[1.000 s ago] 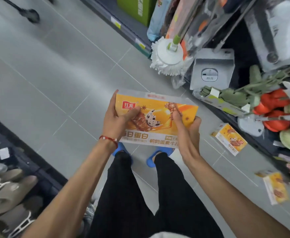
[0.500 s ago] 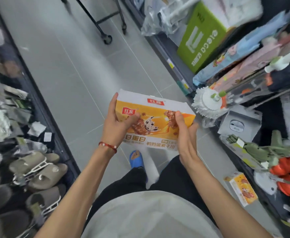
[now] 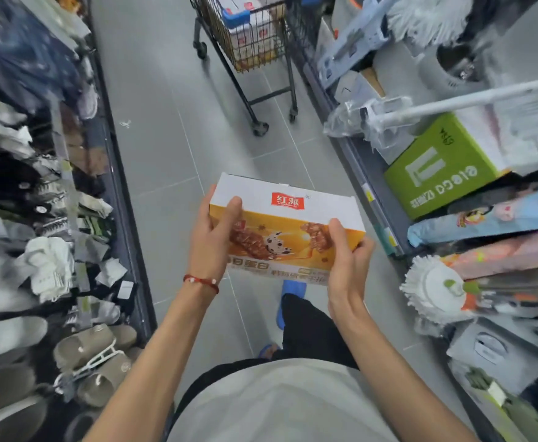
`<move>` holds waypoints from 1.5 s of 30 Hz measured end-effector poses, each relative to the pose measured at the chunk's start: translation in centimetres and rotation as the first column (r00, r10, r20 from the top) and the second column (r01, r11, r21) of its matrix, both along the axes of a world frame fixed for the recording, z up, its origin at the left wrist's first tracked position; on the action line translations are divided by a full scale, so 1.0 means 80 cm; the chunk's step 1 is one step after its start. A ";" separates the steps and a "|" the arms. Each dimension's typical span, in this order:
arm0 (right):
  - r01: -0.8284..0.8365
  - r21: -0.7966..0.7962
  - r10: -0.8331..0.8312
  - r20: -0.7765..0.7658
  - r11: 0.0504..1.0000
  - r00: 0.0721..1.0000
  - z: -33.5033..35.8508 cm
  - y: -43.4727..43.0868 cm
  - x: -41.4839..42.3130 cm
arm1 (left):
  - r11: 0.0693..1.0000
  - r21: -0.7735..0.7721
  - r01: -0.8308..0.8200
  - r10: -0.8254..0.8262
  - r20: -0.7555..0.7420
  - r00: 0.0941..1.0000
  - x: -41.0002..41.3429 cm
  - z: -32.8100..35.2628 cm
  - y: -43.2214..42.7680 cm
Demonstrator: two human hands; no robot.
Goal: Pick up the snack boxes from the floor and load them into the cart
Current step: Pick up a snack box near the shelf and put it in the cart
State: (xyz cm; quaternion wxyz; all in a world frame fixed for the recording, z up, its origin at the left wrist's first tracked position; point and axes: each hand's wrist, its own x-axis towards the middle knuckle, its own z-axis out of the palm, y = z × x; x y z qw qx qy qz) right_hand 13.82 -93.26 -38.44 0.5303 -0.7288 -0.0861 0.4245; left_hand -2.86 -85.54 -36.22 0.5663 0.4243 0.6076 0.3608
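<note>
Two hands (image 3: pixel 210 247) (image 3: pixel 345 275) gripping box (image 3: pixel 288 224), cart (image 3: pixel 256 43) (seemingly loaded)

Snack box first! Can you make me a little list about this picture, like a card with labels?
Snack box: orange and white, held up over the floor
Left grip: holds the box's left end
Right grip: holds its right end
Cart: ahead down the aisle, boxes already inside
On the right: green box, mop
</note>
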 end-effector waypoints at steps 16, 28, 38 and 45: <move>-0.189 0.059 0.190 -0.024 0.980 0.981 0.007 0.393 0.036 | 0.983 0.005 -0.182 0.182 -0.019 0.983 0.016 -0.012 0.355; -0.061 0.192 0.067 -0.023 0.979 0.998 0.017 0.707 -0.024 | 0.999 0.036 -0.023 0.022 0.029 0.999 -0.037 0.009 0.713; 0.125 0.281 -0.115 -0.052 0.951 0.992 0.003 0.947 -0.037 | 0.991 0.085 0.102 -0.107 0.049 0.993 -0.030 0.015 0.981; 0.214 0.306 -0.216 -0.027 0.928 0.976 -0.004 1.076 -0.030 | 0.953 0.127 0.276 -0.274 -0.033 0.961 -0.012 0.019 1.145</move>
